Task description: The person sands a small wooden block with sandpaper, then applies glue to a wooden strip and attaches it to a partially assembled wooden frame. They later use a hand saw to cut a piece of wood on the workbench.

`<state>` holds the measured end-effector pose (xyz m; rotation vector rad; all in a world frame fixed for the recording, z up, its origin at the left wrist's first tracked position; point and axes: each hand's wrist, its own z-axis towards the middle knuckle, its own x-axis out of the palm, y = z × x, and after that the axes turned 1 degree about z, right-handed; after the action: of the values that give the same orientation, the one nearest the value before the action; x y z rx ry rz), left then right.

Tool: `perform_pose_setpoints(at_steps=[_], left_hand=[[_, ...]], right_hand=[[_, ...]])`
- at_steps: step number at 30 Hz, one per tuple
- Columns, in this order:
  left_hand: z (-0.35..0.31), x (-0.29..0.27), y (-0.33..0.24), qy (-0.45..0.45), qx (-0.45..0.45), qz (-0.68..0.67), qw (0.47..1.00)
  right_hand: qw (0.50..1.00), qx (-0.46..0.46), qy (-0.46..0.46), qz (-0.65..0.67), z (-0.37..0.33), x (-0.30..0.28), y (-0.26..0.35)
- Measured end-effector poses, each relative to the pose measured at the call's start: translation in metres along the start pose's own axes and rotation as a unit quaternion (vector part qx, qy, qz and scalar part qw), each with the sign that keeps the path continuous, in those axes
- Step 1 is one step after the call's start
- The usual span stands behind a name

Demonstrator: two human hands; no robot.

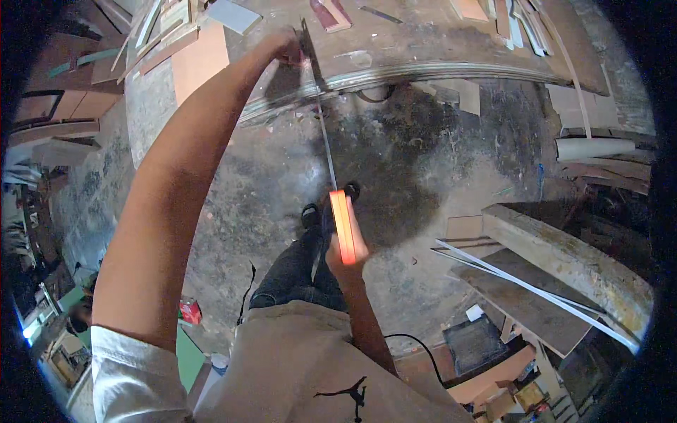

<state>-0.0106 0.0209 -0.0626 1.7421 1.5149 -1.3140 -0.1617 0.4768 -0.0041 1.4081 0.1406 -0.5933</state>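
Note:
My right hand [357,245] is wrapped round the orange handle of a handsaw [343,224], low in front of my body. Seen nearly edge-on, the thin saw blade [326,144] runs away from me and crosses the near edge of the worktable [395,53]. On the tabletop, just left of the far part of the blade, is my left hand [288,48], with that arm stretched out. Its fingers are small and blurred, so their grip and whatever lies under them cannot be made out.
Wood strips [166,35] and a pale orange board [201,63] lie on the table's left. More offcuts [518,25] are at its far right. White strips [522,285] and a dark board [522,296] lean at the right. A red container [190,311] stands lower left.

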Motion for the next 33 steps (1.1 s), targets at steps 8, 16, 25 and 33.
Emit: perform_pose_setpoints(at_steps=[8, 16, 25, 33], left_hand=[[0.006, 0.004, -0.009, 0.069, -0.004, -0.091, 0.993], [0.008, 0.008, 0.009, 0.018, 0.083, -0.039, 0.996], [-0.009, 0.001, 0.014, 0.012, 0.091, -0.101, 0.991], [0.008, 0.010, 0.028, -0.046, 0.205, 0.131, 0.969]], right_hand=[[0.999, 0.039, -0.012, 0.020, 0.059, 0.001, 0.028], [0.988, -0.050, -0.060, 0.136, 0.142, 0.073, -0.012], [0.990, -0.032, -0.034, 0.133, 0.149, 0.077, 0.001], [0.988, 0.000, -0.038, 0.148, 0.144, 0.078, -0.002]])
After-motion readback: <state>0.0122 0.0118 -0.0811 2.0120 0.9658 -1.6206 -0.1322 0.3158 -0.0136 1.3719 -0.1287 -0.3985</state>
